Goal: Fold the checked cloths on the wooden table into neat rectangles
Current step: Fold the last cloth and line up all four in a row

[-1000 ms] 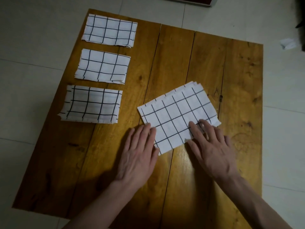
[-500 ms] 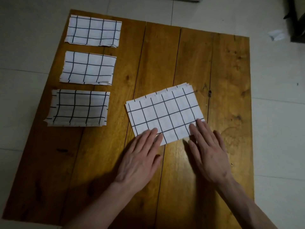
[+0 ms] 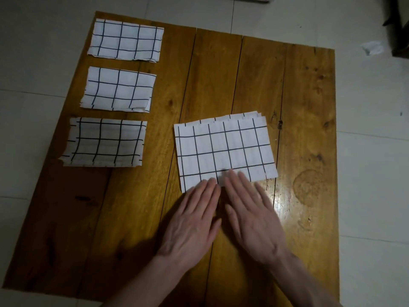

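Four checked cloths lie on the wooden table: three folded ones in a column down the left side – far cloth, middle cloth, near cloth – and a fourth cloth near the middle, a little askew, its layers fanned slightly at the far edge. Both hands are flat with fingers straight and gripping nothing; the left hand and right hand sit side by side, their fingertips resting on the near edge of the fourth cloth. The step looks like pressing and smoothing this last fold. To do it well, I would keep the palms low and sweep outward from the centre toward both short ends, so air and wrinkles leave through the open edges rather than bunching at the crease; then nudge the stepped far layers flush – they are not quite aligned. The near right corner juts past the rest and wants squaring. As for room, bare wood lies to the right and in front of the cloth, and a clear strip separates it from the near cloth on the left, so it can slide without disturbing the column; the table's right edge is well apart
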